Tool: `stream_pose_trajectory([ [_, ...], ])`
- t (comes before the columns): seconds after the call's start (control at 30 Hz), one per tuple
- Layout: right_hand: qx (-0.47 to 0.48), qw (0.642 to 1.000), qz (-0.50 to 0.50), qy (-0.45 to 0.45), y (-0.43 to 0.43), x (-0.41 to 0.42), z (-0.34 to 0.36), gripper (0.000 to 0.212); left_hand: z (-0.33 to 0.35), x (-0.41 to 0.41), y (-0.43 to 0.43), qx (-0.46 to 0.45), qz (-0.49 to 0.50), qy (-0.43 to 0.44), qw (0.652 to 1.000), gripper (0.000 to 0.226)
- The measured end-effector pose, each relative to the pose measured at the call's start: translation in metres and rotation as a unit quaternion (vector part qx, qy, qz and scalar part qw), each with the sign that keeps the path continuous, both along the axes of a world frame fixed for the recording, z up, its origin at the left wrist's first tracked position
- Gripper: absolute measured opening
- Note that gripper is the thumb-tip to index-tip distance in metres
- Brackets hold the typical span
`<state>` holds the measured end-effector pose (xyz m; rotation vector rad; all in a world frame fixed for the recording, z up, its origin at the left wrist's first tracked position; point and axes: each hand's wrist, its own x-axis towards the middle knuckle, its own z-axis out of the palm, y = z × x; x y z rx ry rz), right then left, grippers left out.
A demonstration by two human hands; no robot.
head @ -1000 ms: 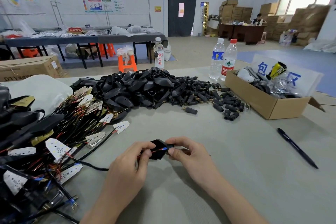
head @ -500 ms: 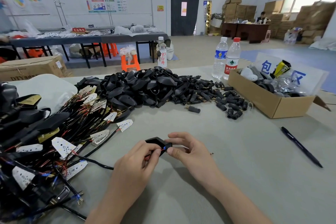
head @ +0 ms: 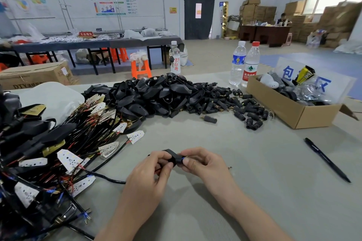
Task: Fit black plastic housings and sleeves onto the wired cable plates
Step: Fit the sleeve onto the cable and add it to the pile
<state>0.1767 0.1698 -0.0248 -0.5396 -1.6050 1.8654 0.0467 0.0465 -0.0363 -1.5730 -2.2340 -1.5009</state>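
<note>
Both hands meet over the grey table near its front. My left hand (head: pixel 150 174) and my right hand (head: pixel 203 164) pinch one small black housing (head: pixel 172 155) between their fingertips; red and blue wires show at its ends. A black cable (head: pixel 103 177) runs from under my left hand to the tangle of wired white plates (head: pixel 68 159) at the left. A heap of black housings (head: pixel 148 96) lies at the table's middle back, with black sleeves (head: pixel 231 103) scattered to its right.
An open cardboard box (head: pixel 282 107) of odds and ends stands at the right, two water bottles (head: pixel 244 64) behind it. A black pen (head: pixel 327 159) lies at the right front. A white bag (head: pixel 49 98) sits at back left.
The housing has been turned and pushed further along the wires between my fingertips. Both hands stay close together at the same spot. Less red wire shows between them.
</note>
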Motion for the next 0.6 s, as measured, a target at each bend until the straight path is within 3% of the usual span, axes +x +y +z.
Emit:
stream_pose_trajectory([
  [0.07, -0.001, 1.0, -0.012, -0.001, -0.001, 0.0, 0.0, 0.014, 0.002, 0.003, -0.001, 0.009, 0.003, 0.002, 1.0, 0.017],
  [0.2, 0.009, 1.0, -0.024, -0.016, -0.002, -0.001, 0.001, 0.016, 0.004, 0.005, -0.001, 0.005, 0.029, 0.126, 0.992, 0.03],
  [0.3, 0.017, 0.999, -0.025, -0.029, -0.001, -0.001, 0.001, 0.015, 0.0, -0.001, 0.0, -0.046, 0.058, 0.191, 0.979, 0.043],
  [0.6, 0.011, 0.998, -0.061, -0.022, 0.004, 0.001, 0.006, 0.018, -0.002, -0.005, 0.0, -0.119, 0.096, 0.257, 0.954, 0.048],
])
